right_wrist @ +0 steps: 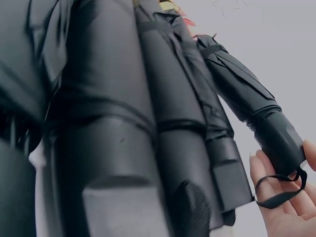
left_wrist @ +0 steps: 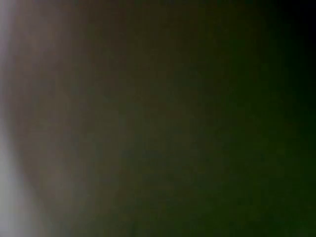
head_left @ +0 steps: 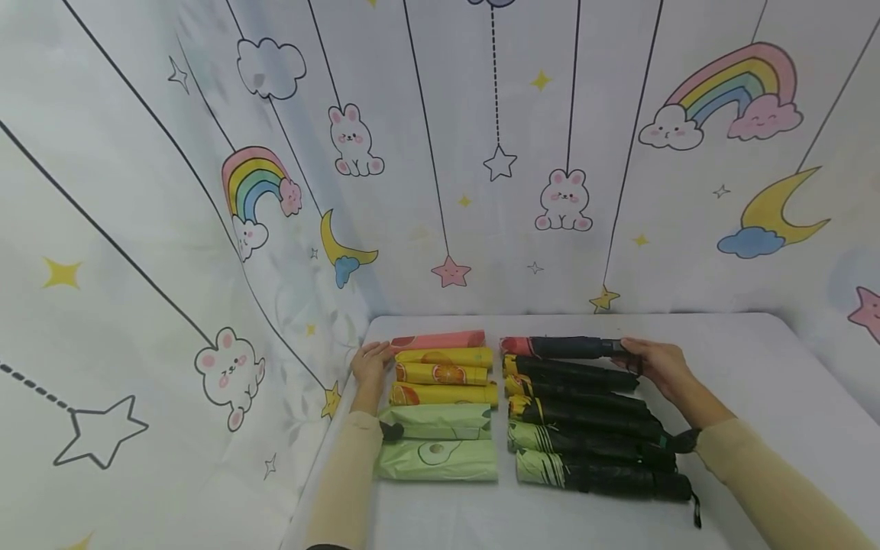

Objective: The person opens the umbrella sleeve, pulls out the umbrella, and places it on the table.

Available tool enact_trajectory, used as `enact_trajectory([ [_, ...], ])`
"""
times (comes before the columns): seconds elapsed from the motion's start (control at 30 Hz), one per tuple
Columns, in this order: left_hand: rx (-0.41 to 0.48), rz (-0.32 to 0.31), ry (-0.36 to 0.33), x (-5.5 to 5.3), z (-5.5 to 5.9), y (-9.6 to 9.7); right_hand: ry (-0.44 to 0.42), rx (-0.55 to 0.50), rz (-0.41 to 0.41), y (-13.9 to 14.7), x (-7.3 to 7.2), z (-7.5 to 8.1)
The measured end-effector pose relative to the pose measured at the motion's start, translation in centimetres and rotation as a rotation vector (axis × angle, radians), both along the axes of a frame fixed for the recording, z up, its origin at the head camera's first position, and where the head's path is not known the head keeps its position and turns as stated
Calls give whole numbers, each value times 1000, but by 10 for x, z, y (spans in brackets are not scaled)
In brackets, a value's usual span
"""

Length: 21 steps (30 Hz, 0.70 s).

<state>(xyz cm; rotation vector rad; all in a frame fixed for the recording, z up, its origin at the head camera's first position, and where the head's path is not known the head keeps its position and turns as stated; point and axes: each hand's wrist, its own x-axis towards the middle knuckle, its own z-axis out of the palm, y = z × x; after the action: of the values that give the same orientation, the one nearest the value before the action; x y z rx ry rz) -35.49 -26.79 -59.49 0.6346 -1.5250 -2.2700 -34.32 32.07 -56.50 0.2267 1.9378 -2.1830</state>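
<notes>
My right hand [head_left: 663, 367] grips the handle end of the farthest folded umbrella [head_left: 567, 347], black with a red-pink tip. In the right wrist view, thumb and fingers lie on either side of its black handle [right_wrist: 281, 143], beside a wrist-strap loop [right_wrist: 281, 201]. On the other side, my left hand [head_left: 371, 364] has its fingertips at the left end of a pink umbrella sleeve [head_left: 440, 341], the farthest in its column. The left wrist view is dark and blurred, hiding how those fingers lie.
Nearer than the pink sleeve lie yellow orange-print sleeves [head_left: 447, 374] and green avocado-print sleeves [head_left: 436, 461]. Beside them, more folded black umbrellas [head_left: 605, 481] with yellow or green tips form a right column. The white table [head_left: 440, 523] meets a patterned curtain [head_left: 412, 191] behind and left.
</notes>
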Motion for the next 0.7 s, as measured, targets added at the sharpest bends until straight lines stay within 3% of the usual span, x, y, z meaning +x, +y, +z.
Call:
enact_trajectory([
  [0.13, -20, -26, -12, 2, 3, -1, -10, -15, -20, 2, 1, -3],
  [0.27, 21, -50, -14, 6, 10, -3, -1, -6, -19, 1, 0, -6],
  [0.5, 44, -56, -22, 9, 20, -5, 39, 400, 47, -2, 0, -16],
  [0.7, 1, -20, 10, 5, 6, -2, 84, 466, 44, -7, 2, -20],
])
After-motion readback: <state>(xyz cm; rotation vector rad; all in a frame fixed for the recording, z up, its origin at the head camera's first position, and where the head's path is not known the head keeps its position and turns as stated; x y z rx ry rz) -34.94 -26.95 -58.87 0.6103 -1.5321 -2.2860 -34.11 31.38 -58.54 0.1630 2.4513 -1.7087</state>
